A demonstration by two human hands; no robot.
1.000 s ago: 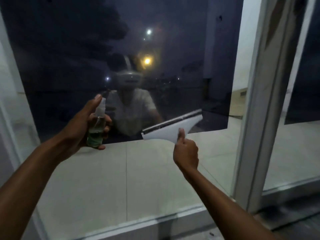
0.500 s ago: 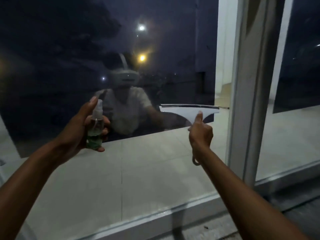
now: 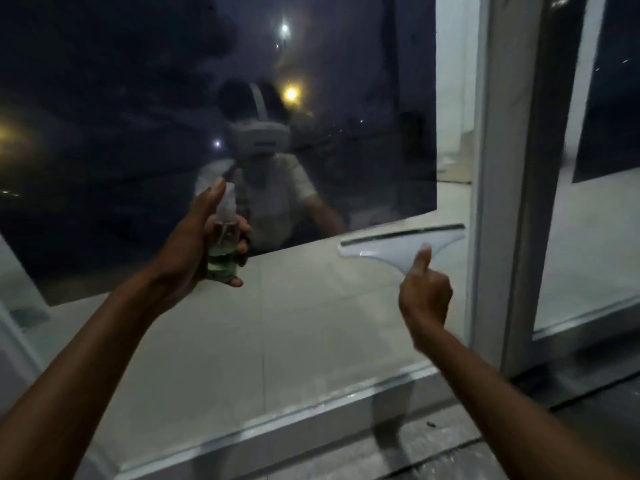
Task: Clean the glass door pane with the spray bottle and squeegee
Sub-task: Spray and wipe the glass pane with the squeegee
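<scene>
White squeegee blade spreads above the right hand's grip.

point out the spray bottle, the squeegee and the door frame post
spray bottle point(image 3: 221, 258), head view, on the clear body with green liquid, below the nozzle
squeegee point(image 3: 391, 249), head view, on the white body under the dark blade strip
door frame post point(image 3: 498, 168), head view, on its pale face right of the pane

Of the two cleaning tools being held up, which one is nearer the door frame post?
The squeegee in the right hand; its blade end almost reaches the post. The spray bottle sits left.
</scene>
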